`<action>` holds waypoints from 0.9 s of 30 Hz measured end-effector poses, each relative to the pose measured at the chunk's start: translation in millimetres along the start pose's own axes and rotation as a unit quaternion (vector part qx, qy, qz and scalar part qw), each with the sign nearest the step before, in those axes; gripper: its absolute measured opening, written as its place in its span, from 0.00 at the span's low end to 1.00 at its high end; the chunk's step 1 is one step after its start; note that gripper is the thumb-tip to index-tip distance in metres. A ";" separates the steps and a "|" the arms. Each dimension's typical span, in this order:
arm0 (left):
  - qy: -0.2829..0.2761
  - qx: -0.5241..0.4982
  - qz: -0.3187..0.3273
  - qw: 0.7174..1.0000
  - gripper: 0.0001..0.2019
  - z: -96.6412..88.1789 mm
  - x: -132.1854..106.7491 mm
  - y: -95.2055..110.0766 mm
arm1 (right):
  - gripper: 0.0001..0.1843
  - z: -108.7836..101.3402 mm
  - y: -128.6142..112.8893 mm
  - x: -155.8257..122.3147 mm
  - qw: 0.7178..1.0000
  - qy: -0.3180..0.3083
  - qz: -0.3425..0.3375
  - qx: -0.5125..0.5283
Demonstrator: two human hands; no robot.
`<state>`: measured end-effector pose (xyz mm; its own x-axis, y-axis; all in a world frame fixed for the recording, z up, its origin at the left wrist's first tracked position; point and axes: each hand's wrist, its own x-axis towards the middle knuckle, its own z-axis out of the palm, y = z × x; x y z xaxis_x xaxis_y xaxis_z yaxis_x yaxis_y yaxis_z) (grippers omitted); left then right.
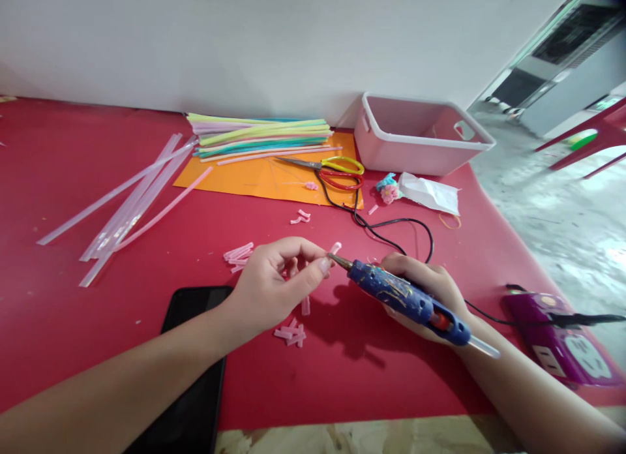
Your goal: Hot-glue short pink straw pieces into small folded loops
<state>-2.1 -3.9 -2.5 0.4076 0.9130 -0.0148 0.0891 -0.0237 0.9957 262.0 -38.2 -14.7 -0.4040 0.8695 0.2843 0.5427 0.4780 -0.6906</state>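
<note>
My left hand (281,281) pinches a short pink pipe cleaner piece (336,247) between thumb and forefinger. In my right hand (430,287) is a blue hot glue gun (391,289), stained with dried glue, a clear glue stick (484,347) poking out of its back. The gun's metal nozzle (341,261) meets the pink piece at my left fingertips; whether they touch I cannot tell. Cut pink pieces (292,333) lie on the red table below my hands, and another small pile (238,255) sits left of my left hand.
Colourful pipe cleaners (259,137) and scissors (323,167) lie on orange card (235,182). Clear glue sticks (132,206) are at left. A pink bin (420,151) stands at back right, a phone (195,376) under my left forearm, a purple power strip (557,336) at right.
</note>
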 end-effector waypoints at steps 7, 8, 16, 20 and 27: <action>-0.002 -0.007 -0.002 1.000 0.08 1.1 -0.8 3.0 | 0.10 1.4 -0.7 -0.9 1.000 0.008 -0.001 0.008; -0.001 -0.008 -0.003 1.000 0.08 1.1 -0.6 3.0 | 0.11 1.3 -1.5 -0.9 1.000 0.009 0.001 0.006; -0.001 -0.016 0.000 1.000 0.10 1.0 0.4 -2.7 | 0.12 -1.7 -4.6 -0.3 1.000 0.018 -0.002 0.002; 0.001 -0.005 -0.001 1.000 0.11 1.6 0.4 -1.2 | 0.11 -2.4 -4.5 0.2 1.000 0.010 -0.005 0.013; 0.008 0.016 0.020 1.000 0.10 1.9 1.5 0.1 | 0.12 -2.1 -4.8 -1.7 1.000 0.019 0.009 -0.007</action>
<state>0.2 -3.4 -2.5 0.3972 0.9173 0.0274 0.1021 -0.0738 0.9920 261.6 -41.6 -10.4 -0.3661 0.8821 0.2962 0.5603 0.4632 -0.6867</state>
